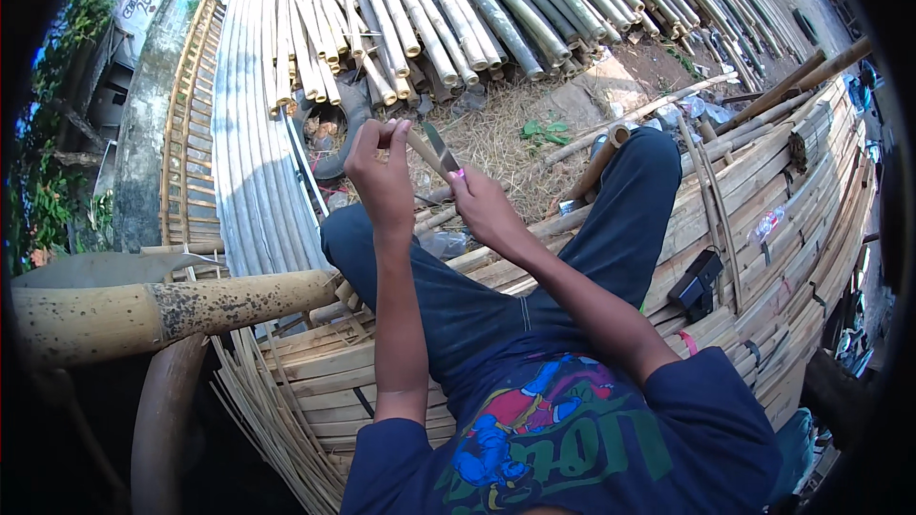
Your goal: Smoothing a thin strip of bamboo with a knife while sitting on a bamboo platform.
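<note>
In front of my knees my left hand (380,181) is raised, with its fingers pinched on the upper end of a thin pale bamboo strip (426,150). The strip slants down to my right hand (485,215), where its lower end is hidden by the fingers. That right hand is closed around the handle of a knife (438,143), and a bit of pink shows at the grip. The knife's narrow blade points up and away, right beside the strip; whether the two touch I cannot tell.
I sit on stacked split bamboo slats (763,191). A thick bamboo pole (239,305) juts in at my left. Ahead lie many round bamboo poles (477,19) and dry straw (477,129). Corrugated sheets (250,133) run along the left. A black box-shaped object (697,278) rests at my right.
</note>
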Motion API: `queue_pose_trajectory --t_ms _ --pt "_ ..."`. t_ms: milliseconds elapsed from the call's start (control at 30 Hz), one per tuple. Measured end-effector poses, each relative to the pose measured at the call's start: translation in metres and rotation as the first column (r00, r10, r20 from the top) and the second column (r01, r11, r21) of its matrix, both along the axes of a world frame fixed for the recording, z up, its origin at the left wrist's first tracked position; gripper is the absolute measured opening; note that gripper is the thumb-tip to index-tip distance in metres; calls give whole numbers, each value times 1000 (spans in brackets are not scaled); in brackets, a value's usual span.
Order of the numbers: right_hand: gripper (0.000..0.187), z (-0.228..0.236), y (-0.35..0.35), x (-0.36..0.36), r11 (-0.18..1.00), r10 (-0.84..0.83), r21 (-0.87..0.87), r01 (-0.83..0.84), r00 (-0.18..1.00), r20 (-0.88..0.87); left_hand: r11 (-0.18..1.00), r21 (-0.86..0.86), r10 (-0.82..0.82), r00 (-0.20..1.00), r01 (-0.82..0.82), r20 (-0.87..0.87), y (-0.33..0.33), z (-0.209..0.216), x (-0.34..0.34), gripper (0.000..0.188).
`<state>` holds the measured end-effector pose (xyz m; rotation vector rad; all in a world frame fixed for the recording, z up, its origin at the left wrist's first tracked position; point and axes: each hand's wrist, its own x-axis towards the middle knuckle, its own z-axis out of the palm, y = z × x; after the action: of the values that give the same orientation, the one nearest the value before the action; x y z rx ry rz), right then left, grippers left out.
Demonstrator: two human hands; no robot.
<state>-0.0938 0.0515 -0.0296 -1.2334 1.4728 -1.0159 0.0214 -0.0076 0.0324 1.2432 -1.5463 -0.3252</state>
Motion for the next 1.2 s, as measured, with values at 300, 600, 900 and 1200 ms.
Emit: queue_pose_trajectory --t_ms 300,600,900,1200 --pt "36 -141 71 -30 948 17 310 72 962 -274 996 76 -28 978 45 -206 -19 -23 -4 22" --pt "34 -24 10 -19 995 -64 74 70 995 -71 995 67 -61 981 75 -186 -22 -20 -17 19" --pt "34 -148 44 -36 916 205 398 -47 908 -366 993 73 -71 962 94 -265 -41 -41 5 18" --pt "31 -142 36 -25 979 80 202 -9 934 -348 997 64 -32 983 44 -179 -36 -30 4 17"
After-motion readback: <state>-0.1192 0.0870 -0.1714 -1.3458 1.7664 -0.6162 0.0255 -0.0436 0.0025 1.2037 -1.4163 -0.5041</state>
